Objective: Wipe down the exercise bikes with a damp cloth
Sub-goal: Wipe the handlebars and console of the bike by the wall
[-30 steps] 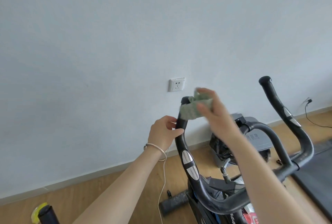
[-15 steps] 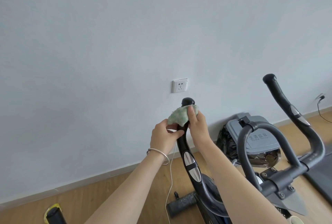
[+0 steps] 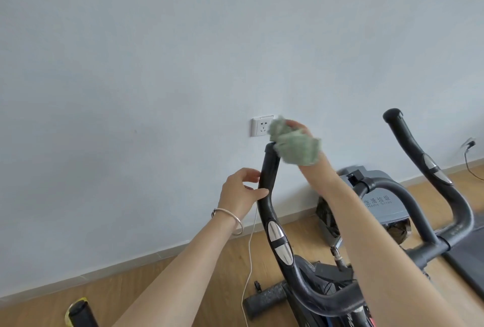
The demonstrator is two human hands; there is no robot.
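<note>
Firstly, two grips. The right hand (image 3: 309, 168) has its grip clamped on one bunched green cloth (image 3: 297, 150), fingers curled over its top. The cloth touches the capped tip of the bike's left horn (image 3: 269, 182). The left hand (image 3: 239, 193) has its grip wrapped loosely round that same horn lower down, thumb in front and fingers behind. One thin bangle (image 3: 227, 218) circles its wrist.

One exercise bike (image 3: 322, 300) is plainly in view. It has two upswept horns, the right horn (image 3: 416, 153) well apart from both hands, and one looped centre bar (image 3: 387, 186) between them. Each horn bears two silver sensor pads (image 3: 275, 232).

Behind the bike, against the wall, stands one grey lidded bin (image 3: 377, 202) lettered "Home Scrap". A black bag (image 3: 324, 215) lines it, and what lies inside cannot be told.

One white wall socket (image 3: 260, 126) shows just behind the cloth. One white cable (image 3: 248, 261) hangs beside the left horn. One black-and-yellow end (image 3: 77, 312) pokes up at bottom left above the wooden floor (image 3: 162, 290).
</note>
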